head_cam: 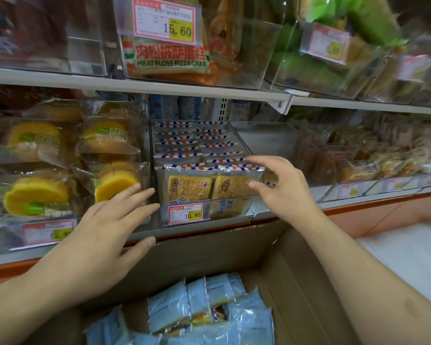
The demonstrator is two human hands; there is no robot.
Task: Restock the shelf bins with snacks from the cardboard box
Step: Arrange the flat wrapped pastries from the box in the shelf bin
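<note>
A clear shelf bin [249, 210] in the middle of the lower shelf holds two rows of snack packs [189, 185] with red-and-blue striped tops. My left hand [110, 220] is flat with straight fingers, just left of the bin's front. At the bin's right front corner my right hand [281, 188] hovers with fingers loosely spread over the front right pack, holding nothing. Below my arms stands the open cardboard box [296, 282], with several blue snack packs [192, 312] in it.
Left of the bin are bags of yellow round cakes [40, 192]. A price tag reading 10.80 [186, 214] hangs on the bin's front. The upper shelf carries a bin of meat floss pizza cake [169, 56] and green packs [316, 66]. More snacks [373, 155] lie right.
</note>
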